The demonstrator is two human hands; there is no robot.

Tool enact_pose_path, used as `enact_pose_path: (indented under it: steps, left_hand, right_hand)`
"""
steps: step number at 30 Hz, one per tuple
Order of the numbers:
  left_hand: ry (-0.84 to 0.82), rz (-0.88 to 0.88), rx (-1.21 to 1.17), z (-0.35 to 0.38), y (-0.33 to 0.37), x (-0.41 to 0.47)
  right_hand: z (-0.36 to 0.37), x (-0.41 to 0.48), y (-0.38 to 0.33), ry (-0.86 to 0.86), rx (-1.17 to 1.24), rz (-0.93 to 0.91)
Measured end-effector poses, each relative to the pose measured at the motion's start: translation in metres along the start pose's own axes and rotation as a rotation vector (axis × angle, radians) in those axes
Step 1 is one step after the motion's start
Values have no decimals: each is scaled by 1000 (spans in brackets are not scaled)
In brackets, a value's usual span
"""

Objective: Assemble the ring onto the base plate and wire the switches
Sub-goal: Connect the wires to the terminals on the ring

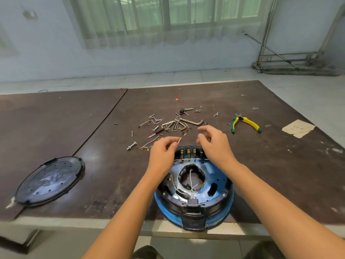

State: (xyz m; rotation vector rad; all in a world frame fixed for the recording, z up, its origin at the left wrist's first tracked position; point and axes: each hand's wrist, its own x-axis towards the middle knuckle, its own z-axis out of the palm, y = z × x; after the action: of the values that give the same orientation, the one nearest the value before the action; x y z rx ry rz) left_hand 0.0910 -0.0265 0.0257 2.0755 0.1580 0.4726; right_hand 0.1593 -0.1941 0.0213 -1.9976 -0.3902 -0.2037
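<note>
A dark brown table [280, 101] with a worn, scuffed top fills the foreground, and a seam [104, 124] runs between its two boards. Beyond it lies a pale tiled floor [130, 79]. The far wall [37, 49] is whitish. Its wide window [168, 12], veiled by a sheer curtain [130, 38], lets in soft greenish daylight. A metal frame [280, 55] stands on the floor at right.

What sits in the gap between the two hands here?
The head view shows the white wire tip, pinched by the left hand, poking toward the right hand; just below it sits the row of switch terminals on the blue base.
</note>
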Motion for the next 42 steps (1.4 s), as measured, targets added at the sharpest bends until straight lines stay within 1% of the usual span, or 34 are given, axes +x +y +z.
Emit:
enact_pose_path:
  steps: [3, 5, 8, 11, 14, 16, 21, 23, 27, 28, 30, 32, 35, 38, 42]
  left_hand:
    - [14, 117, 70, 0, -1, -8]
    - [-19, 206, 127, 2, 0, -11]
    - [-87, 269, 138, 4, -1, -14]
    - [-76, 276, 64, 3, -5, -18]
    - [-36, 279, 42, 2, -8, -18]
    - [-40, 265, 43, 1, -8, -14]
    - [-131, 221, 109, 7, -10, -10]
    - [-163, 249, 126, 9, -12, -10]
    - [-252, 384, 389, 14, -13, -16]
    - [-241, 401, 423, 14, -13, -17]
    - [-187, 397, 409, 14, -12, -15]
    - [-134, 350, 363, 12, -12, -14]
    - [-119, 301, 339, 11, -11, -14]
    - [-140, 267, 310, 11, -12, -13]
    - [-168, 142, 188, 10, -14, -9]
  right_hand:
    - [12, -6, -8, -130, 259, 77]
    - [18, -11, -6, -189, 330, 86]
    - [17, -13, -1, -137, 357, 79]
    - [11, -12, -1, -146, 420, 126]
    - [2, -10, -1, -193, 395, 166]
    - [-2, -10, 0, -210, 363, 173]
    - [-4, -11, 4, -239, 349, 131]
    - [-3, -11, 4, -270, 337, 100]
    - [-1, -12, 6, -360, 278, 31]
    - [-1, -13, 6, -374, 283, 19]
    - [-2, -14, 5, -405, 295, -11]
    - [0, -15, 3, -435, 267, -42]
    - [2, -15, 3, -456, 201, -49]
    - [3, -14, 4, -410, 153, -45]
    - [4, -13, 5, -169, 19, -99]
